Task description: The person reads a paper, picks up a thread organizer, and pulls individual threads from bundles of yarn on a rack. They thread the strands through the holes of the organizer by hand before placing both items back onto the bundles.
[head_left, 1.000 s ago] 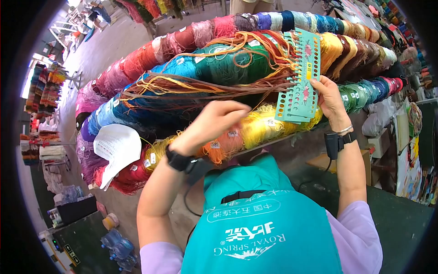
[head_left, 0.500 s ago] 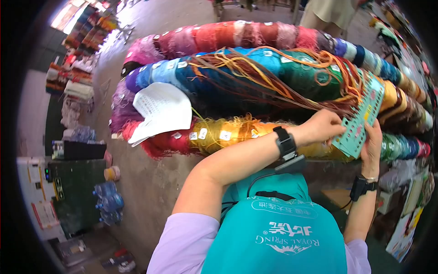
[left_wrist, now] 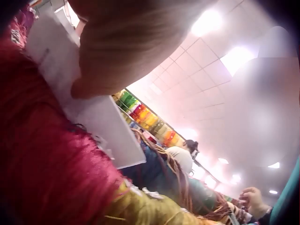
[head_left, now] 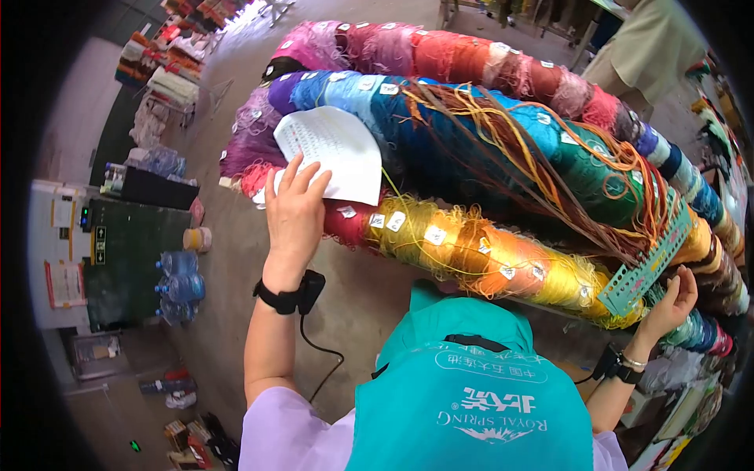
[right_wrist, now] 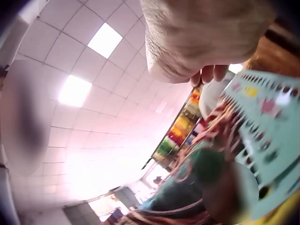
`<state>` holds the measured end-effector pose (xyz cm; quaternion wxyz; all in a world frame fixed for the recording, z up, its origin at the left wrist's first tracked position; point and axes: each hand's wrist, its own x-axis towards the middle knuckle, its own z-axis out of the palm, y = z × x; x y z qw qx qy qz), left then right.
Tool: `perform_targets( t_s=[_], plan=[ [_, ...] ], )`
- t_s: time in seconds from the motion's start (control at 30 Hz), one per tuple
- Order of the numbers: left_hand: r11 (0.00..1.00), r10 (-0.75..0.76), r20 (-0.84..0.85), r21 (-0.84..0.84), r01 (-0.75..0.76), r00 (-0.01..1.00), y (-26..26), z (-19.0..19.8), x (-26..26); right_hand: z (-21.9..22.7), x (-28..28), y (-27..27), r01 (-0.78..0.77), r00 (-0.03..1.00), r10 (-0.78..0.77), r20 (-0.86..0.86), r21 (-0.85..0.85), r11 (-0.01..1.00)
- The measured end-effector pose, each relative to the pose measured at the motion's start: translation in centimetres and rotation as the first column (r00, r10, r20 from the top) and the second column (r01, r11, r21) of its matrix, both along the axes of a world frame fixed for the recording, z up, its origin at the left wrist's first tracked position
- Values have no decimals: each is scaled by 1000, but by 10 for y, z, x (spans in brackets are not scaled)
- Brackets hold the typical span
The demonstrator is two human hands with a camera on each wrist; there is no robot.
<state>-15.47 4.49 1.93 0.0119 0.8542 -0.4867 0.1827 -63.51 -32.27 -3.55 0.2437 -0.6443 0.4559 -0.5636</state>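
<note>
My left hand lies with spread, straight fingers on the near edge of a white printed paper sheet, which rests curved over the thread bundles. In the left wrist view, the same sheet runs beneath the hand. My right hand, fingers loosely bent, is beside a teal punched card with rows of holes. The right wrist view shows floral motifs on the card and the hand above and left of it. Long brown, orange and yellow threads hang from its holed edge across the bundles.
Rows of labelled yarn bundles, sorted by colour, fill the area before me. Another person stands beyond them at the upper right. Blue water bottles stand on the left, with a hanging-yarn rack behind.
My left hand moved from the card's edge leftward to the paper sheet. My right hand, which held the card, has let go and is beside it. The head view swung left.
</note>
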Motion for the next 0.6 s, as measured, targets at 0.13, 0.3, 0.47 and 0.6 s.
perform_targets(
  t_s=[0.13, 0.3, 0.47, 0.6],
  plan=[
    [985, -17, 9, -170, 18, 1000, 30, -22, 4, 26, 96, 58, -390, 920, 391, 28, 165, 906],
    [951, -59, 88, -299, 83, 994, 48, -37, -31, 18, 180, 107, -736, 606, 775, -181, 243, 632],
    [937, -11, 75, -347, 37, 997, 56, -59, -40, 15, 214, 126, -816, 460, 846, -271, 247, 523],
    [918, 2, 5, -396, 0, 1000, 52, -63, -41, 12, 221, 131, -820, 433, 857, -281, 271, 504]
  ],
)
